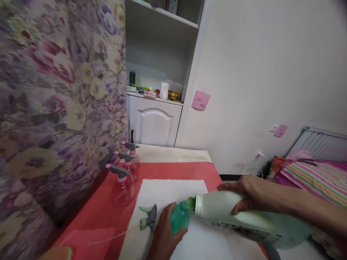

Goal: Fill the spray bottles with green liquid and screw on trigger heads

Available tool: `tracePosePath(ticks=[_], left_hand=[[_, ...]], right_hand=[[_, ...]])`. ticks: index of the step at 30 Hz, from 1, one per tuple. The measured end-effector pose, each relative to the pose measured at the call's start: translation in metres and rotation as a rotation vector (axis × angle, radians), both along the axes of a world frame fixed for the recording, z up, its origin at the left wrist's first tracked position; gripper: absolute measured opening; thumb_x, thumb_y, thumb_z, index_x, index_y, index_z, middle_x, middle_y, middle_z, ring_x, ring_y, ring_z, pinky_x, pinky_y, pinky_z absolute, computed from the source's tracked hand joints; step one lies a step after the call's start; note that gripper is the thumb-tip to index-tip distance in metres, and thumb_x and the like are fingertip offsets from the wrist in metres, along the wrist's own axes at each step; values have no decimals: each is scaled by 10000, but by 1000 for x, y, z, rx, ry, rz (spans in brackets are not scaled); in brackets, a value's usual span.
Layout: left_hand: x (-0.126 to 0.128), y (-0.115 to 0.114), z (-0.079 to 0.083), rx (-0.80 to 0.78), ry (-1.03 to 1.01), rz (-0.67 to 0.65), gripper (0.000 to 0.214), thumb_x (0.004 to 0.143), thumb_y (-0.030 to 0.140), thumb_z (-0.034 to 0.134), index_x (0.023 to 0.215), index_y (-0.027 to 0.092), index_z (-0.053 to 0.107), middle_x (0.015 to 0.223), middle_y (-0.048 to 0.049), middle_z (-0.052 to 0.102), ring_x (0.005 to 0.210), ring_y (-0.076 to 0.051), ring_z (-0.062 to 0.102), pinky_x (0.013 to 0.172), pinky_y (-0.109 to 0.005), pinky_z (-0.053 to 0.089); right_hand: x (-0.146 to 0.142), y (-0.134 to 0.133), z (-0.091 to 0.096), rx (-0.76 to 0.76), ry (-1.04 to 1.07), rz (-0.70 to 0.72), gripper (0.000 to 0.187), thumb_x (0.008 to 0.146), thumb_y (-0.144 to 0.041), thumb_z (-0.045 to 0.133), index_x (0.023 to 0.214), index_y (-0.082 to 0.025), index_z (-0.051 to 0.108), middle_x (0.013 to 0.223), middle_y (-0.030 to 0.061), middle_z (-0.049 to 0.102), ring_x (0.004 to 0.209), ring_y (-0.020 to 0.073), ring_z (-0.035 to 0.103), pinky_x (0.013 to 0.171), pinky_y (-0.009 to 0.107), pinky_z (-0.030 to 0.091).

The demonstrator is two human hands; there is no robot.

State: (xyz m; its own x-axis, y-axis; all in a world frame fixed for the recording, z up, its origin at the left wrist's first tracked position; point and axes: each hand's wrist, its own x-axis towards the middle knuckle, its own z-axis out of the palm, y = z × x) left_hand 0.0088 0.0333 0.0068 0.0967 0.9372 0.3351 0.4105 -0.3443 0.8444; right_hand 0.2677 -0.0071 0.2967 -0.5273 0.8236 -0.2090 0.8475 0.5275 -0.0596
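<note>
The left hand [164, 234] is closed around the small green bottle [179, 218], near on the table [173, 169]; the right hand [248, 193] is clasped over the tipped white jug [238, 216], spout at its mouth. The bottle is best held upright, the jug tilted slowly.

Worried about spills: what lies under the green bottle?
A white cloth over the red table cover. The left hand wraps the green bottle, hiding its base. The right hand holds a jug to its mouth.

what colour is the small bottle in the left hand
Translucent teal-green; the small bottle shows best in the head view, held by the left hand.
</note>
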Motion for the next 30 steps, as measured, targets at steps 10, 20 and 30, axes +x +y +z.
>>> tracePosePath(ticks=[10,20,30], left_hand=[[0,-3,7,-30,47,-13,680,644,195,661,1299,146,488,1317,-166,592,1257,-307,542,1097,-488,421],[0,-1,2,-12,18,6,691,623,201,689,1289,196,505,1310,-140,606,1250,-310,554,1094,-487,430],[-1,-2,3,-6,11,-13,688,635,199,674,1296,208,485,1311,-136,596,1245,-313,551,1085,-518,430]], right_hand=[[-2,-1,2,0,13,10,695,817,-689,548,1346,-239,550,678,36,658,546,182,588,528,253,352],[-4,-2,6,-31,41,17,657,837,-656,556,1318,-209,576,698,34,650,557,160,580,536,237,383],[-3,-2,5,0,-8,19,654,855,-664,521,1341,-228,563,669,26,656,550,172,589,534,251,387]])
